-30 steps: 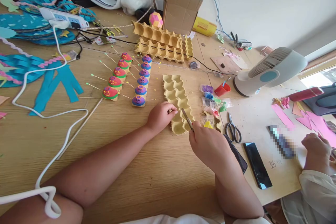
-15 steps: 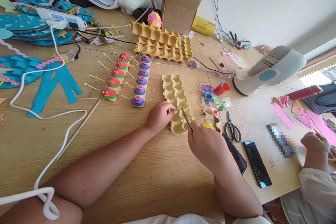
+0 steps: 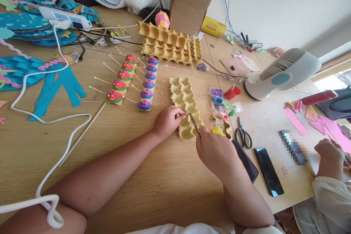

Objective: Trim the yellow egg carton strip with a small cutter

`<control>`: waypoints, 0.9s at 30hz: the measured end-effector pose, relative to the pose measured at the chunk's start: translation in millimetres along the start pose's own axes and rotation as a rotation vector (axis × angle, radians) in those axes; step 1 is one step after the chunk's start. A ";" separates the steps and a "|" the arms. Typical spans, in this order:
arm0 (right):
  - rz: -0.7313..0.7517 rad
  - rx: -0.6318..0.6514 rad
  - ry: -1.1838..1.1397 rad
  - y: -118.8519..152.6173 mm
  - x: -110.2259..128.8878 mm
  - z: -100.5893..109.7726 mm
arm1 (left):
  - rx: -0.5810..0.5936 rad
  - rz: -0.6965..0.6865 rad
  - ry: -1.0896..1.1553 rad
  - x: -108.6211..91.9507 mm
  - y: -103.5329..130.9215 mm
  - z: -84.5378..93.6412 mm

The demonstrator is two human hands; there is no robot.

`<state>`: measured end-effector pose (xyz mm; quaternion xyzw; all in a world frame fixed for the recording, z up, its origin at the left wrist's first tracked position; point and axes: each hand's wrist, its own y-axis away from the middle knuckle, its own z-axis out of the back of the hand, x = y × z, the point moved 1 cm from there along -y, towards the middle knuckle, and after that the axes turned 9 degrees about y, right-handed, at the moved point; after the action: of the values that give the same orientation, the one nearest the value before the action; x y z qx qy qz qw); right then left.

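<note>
Egg tray point(image 3: 189, 97) beneath blade point(image 3: 194, 122)

I see the egg tray well in from the surface's point(image 3: 153, 161) near edge. My right grip point(image 3: 218, 151) clasps the blade; my left grip point(image 3: 167, 122) meets the tray's rim, its hold unclear.

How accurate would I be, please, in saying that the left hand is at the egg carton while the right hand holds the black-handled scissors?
One detail is wrong: the right hand holds a slim, blade-like tool, while the black-handled scissors lie on the table, as the head view shows. The left hand is indeed at the egg carton.
</note>
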<state>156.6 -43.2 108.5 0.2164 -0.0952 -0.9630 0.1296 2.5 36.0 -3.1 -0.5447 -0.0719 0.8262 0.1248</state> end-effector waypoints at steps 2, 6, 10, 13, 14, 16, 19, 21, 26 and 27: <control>-0.014 0.012 -0.005 -1.3 2.4 -1.2 | -0.001 -0.001 0.001 -0.1 0.0 -0.1; -0.014 0.009 0.022 -2.2 6.4 -3.5 | -0.010 -0.004 -0.002 -0.2 -0.4 -0.3; -0.002 -0.023 0.026 -0.5 5.8 -3.5 | -0.010 -0.008 0.002 0.3 -0.8 -0.1; -0.013 -0.032 0.014 0.7 4.7 -1.4 | -0.005 -0.009 0.002 0.8 -1.0 0.0; -0.016 -0.038 0.009 0.8 4.6 -0.5 | -0.004 -0.009 0.002 0.9 -1.0 0.1; -0.022 -0.046 0.000 0.3 5.0 0.6 | -0.006 -0.006 0.002 0.9 -0.9 0.2; -0.026 -0.033 -0.001 -2.0 6.1 -0.7 | -0.006 -0.005 0.000 0.5 -0.8 0.1; -0.034 -0.019 -0.001 -3.7 6.5 -3.2 | -0.006 -0.007 -0.005 0.3 -0.6 0.0; -0.037 -0.030 0.013 -6.3 8.0 -7.0 | -0.008 0.000 -0.013 0.2 -0.4 -0.1; -0.028 -0.031 0.023 -7.2 8.9 -6.9 | -0.008 0.002 -0.014 0.1 -0.5 -0.1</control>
<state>150.4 -39.9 97.2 0.2266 -0.0756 -0.9635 0.1204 2.6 36.5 -3.1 -0.5395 -0.0753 0.8298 0.1212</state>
